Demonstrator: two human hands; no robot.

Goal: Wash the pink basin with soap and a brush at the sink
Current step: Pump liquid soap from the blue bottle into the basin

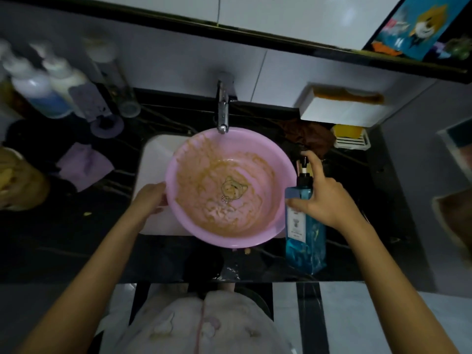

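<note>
We see the pink basin sitting over the white sink and covering most of it. Only the sink's left side and a sliver at the near rim show. We cannot tell whether the basin rests on the sink or is held up. Its inside is smeared with yellow-brown residue, and a cartoon cat print shows faintly through it at the bottom. The tap stands behind the basin, its spout just over the far rim.

The left hand grips the basin's left rim. Its fingertips are hidden by the rim, so we cannot say how far they reach in. The right hand, just right of the basin, is wrapped around the shoulder of the blue soap bottle, with the forefinger stretched up onto the black pump head. The hand covers the bottle's right shoulder, and the label is too small to read. The bottle stands on the dark table, close against the basin's right side.

Left of the basin lies a purple cloth. Further back on the left are several blurred bottles. Behind the basin on the right is a brown crumpled cloth, and beyond that a white rack with something yellow in it, hard to make out. The person's light garment is cut off at the bottom edge.
</note>
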